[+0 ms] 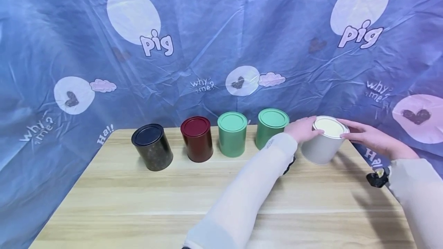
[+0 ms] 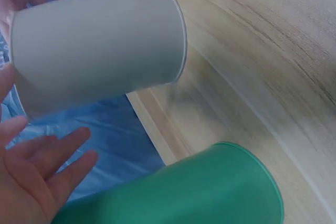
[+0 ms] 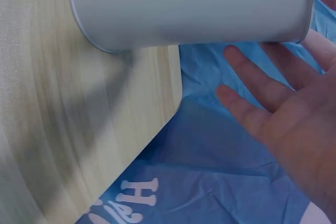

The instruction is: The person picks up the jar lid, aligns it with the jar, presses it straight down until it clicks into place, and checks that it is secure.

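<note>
A white lidded tin (image 1: 321,147) stands near the table's back right corner, and both hands are at its top. On its left side my left hand (image 1: 302,129) holds the rim, thumb and a finger at the lid's edge. My right hand (image 1: 375,140) holds the right side of the rim, thumb in front and a finger behind. The other fingers of the left hand (image 2: 39,174) and right hand (image 3: 286,93) spread loosely beside the tin's wall in the wrist views. Close to my left hand is a green tin (image 1: 271,126), partly covered by it.
Left of it, a second green tin (image 1: 232,135), a dark red tin (image 1: 198,141) and a black tin (image 1: 152,147) stand in a row along the back of the wooden table (image 1: 166,203). A blue printed cloth (image 1: 207,49) hangs behind and around the table.
</note>
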`<state>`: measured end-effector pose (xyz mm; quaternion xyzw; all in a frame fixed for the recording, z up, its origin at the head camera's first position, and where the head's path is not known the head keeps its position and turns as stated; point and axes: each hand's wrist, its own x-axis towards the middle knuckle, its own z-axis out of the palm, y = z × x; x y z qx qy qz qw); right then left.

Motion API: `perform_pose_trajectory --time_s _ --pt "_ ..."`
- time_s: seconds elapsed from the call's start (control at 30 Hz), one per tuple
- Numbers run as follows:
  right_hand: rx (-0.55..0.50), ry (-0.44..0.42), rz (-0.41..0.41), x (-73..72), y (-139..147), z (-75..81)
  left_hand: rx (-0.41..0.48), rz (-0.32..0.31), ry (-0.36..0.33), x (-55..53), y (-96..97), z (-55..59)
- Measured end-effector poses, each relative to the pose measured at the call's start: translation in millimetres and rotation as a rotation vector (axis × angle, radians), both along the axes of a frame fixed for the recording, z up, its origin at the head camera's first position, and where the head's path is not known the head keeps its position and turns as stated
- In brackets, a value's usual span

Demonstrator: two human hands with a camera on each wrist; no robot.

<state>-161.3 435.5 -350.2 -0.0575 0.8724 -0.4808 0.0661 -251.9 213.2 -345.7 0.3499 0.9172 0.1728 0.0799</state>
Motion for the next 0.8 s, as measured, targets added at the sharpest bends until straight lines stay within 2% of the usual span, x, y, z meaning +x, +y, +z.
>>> perform_pose_trajectory --time_s 0.2,0.33,0.5,0.6,0.7,0.8 --pt "0.195 0.019 -0.067 -0.3 -4 11.2 -0.009 0.022 0.020 4.6 -5.0 13.9" --pt "0.280 0.005 -0.100 1.3 -5 17.7 -0.010 0.003 0.045 4.9 -13.1 26.6" --pt "0.298 0.011 -0.127 2.2 -11 25.0 -0.012 -0.036 0.081 3.7 -31.1 41.3" --pt "0.296 -0.001 -0.135 1.4 -18 32.2 -0.051 -0.054 0.140 2.1 -49.8 47.6" --pt "0.298 -0.017 -0.146 1.2 -27 38.2 -0.078 -0.047 0.174 -0.7 -71.4 49.2" --pt "0.317 0.009 -0.140 3.3 -36 39.3 -0.084 -0.022 0.165 -3.1 -91.7 47.4"
